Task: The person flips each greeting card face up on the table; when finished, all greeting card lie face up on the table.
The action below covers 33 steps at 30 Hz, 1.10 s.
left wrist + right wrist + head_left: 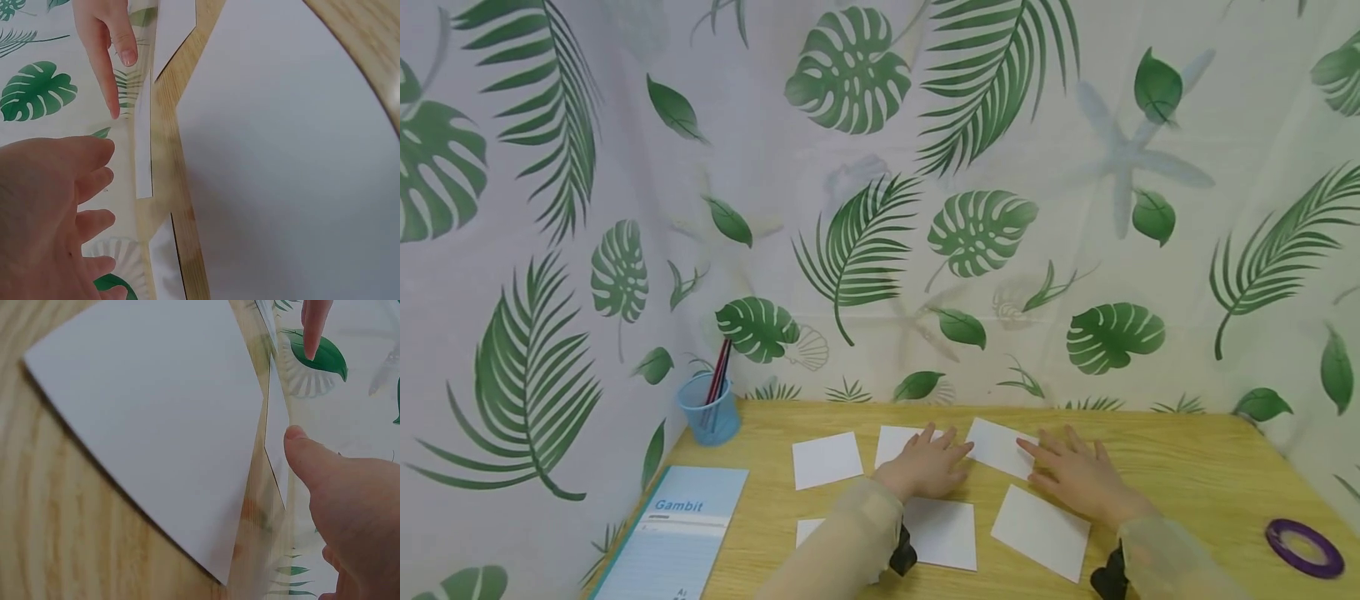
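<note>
Several blank white cards lie in two rows on the wooden table. My left hand (928,467), its fingers spread, is over the back middle card (891,442) and covers part of it. To its right, my right hand (1082,479) also has its fingers apart, near the right end of the back right card (996,443). In front of the hands are the front middle card (943,533) and the tilted front right card (1041,532). The left sleeve hides most of the front left card (808,529). Neither hand holds anything; whether the fingertips touch the cards I cannot tell.
At the back left, a blue mesh cup (709,412) holds several pencils. A light blue "Gambit" pad (673,533) lies along the left edge. On the right is a purple ring-shaped roll (1303,547). A leaf-patterned curtain (880,250) closes off the back and sides.
</note>
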Each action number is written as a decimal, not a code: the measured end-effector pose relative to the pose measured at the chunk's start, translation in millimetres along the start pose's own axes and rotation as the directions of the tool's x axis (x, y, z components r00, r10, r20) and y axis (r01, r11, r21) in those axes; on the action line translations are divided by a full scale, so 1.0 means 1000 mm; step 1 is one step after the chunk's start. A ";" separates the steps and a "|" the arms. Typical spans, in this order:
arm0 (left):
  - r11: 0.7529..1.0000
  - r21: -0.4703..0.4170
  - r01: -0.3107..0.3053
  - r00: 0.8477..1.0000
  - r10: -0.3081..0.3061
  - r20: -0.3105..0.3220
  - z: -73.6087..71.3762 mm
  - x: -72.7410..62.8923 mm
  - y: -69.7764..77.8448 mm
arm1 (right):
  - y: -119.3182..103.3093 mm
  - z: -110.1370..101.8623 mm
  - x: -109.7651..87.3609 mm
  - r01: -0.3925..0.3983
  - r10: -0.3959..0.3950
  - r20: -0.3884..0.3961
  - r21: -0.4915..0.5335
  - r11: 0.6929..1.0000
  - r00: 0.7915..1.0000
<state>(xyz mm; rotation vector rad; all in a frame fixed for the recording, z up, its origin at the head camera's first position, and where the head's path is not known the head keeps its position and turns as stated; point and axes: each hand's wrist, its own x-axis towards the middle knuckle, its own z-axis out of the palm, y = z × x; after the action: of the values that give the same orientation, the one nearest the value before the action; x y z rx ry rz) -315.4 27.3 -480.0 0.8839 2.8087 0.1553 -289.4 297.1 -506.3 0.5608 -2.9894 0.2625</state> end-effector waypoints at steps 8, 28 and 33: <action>1.000 0.016 0.022 0.999 -0.023 0.025 0.003 0.000 0.008 | 0.000 0.006 0.001 -0.021 0.020 0.027 0.036 0.999 0.999; 0.996 0.071 0.047 0.997 -0.051 0.052 0.013 0.001 0.013 | -0.005 0.006 -0.001 -0.018 0.016 0.065 0.025 1.000 0.998; 0.997 0.068 0.041 0.997 -0.045 0.058 0.013 0.002 0.013 | -0.004 0.006 0.000 -0.009 0.008 0.042 0.022 1.000 0.999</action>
<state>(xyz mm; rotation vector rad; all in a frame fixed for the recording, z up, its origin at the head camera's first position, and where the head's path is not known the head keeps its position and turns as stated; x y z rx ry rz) -307.3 39.9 -491.0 0.8276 2.7895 0.0286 -288.3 292.1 -512.1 0.5629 -3.0332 0.2889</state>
